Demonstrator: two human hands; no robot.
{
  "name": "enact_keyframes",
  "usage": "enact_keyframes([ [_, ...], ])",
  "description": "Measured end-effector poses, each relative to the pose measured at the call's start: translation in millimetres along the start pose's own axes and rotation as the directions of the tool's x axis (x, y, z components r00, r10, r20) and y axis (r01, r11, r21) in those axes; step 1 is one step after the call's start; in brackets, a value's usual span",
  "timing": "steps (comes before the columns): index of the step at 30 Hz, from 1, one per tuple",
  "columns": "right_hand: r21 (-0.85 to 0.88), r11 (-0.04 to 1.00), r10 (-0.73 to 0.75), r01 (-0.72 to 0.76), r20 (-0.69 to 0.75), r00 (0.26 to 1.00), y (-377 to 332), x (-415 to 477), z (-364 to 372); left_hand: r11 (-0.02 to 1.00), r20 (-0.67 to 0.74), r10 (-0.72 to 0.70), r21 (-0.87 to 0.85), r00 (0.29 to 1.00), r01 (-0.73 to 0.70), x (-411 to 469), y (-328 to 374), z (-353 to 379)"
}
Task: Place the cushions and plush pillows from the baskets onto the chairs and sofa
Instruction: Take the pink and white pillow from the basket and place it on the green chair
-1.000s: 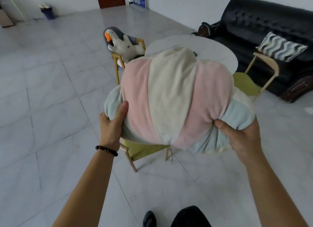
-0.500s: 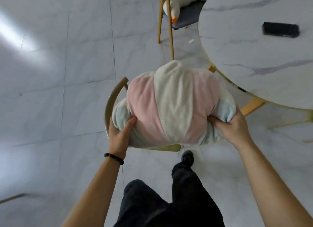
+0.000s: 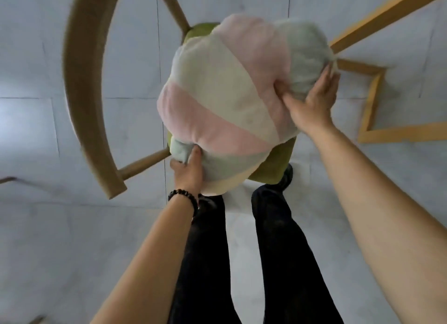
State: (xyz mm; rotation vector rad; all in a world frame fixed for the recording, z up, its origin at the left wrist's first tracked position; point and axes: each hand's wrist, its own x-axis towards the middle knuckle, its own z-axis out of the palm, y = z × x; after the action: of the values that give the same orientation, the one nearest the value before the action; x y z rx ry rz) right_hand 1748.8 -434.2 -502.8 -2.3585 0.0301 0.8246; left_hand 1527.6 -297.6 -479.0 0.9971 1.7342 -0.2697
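The round plush cushion in pink, cream and pale-blue stripes (image 3: 227, 101) sits at frame centre, over the green seat pad of the wooden chair (image 3: 275, 164); actual contact is hidden. The left hand (image 3: 188, 171) has its grip closed on the cushion's lower edge. The right hand (image 3: 312, 101) presses its right side, fingers spread, thumb dug in. Judgement: placement is nearly complete; release remains, and other cushions cannot be assessed here. The curved wooden backrest (image 3: 82, 94) arcs at upper left. Yellow wooden desk legs (image 3: 370, 101) stand at upper right, beside the chair. Nothing obstructs the seat.
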Motion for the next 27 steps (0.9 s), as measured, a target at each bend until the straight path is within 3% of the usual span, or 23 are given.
enact_keyframes([
  [3, 0.273, 0.962, 0.041, 0.008, -0.173, 0.984, 14, -17, 31, 0.984, -0.074, 0.100, 0.158, 0.992, -0.087, 16, 19, -2],
  [6, 0.565, 0.821, 0.264, -0.082, -0.248, 0.932, 16, -35, 37, 0.864, -0.091, 0.442, 0.311, 0.893, -0.396, 16, 54, -6],
  [8, 0.691, 0.684, 0.415, -0.235, -0.103, 0.904, 22, -46, 43, 0.751, -0.058, 0.636, 0.278, 0.769, -0.600, 15, 81, -5],
  [9, 0.724, 0.623, 0.431, -0.296, -0.003, 0.902, 26, -53, 46, 0.739, -0.062, 0.660, 0.231, 0.748, -0.633, 15, 94, -2],
  [12, 0.774, 0.538, 0.228, -0.334, 0.248, 0.942, 34, -73, 60, 0.808, -0.038, 0.586, 0.109, 0.809, -0.580, 26, 130, 5],
  [15, 0.784, 0.563, 0.132, -0.262, 0.227, 0.965, 26, -77, 72, 0.818, 0.122, 0.522, 0.209, 0.844, -0.536, 21, 152, 4],
  [19, 0.803, 0.575, 0.108, -0.157, 0.116, 0.987, 8, -69, 67, 0.728, 0.165, 0.624, 0.234, 0.764, -0.645, -12, 157, -13],
  [23, 0.771, 0.618, 0.022, -0.155, 0.180, 0.983, -19, -67, 65, 0.615, -0.021, 0.781, 0.195, 0.624, -0.764, -47, 141, -49],
  [27, 0.612, 0.781, -0.077, -0.122, 0.289, 0.954, -55, -49, 86, 0.559, -0.214, 0.828, 0.385, 0.518, -0.735, -40, 133, -77],
])
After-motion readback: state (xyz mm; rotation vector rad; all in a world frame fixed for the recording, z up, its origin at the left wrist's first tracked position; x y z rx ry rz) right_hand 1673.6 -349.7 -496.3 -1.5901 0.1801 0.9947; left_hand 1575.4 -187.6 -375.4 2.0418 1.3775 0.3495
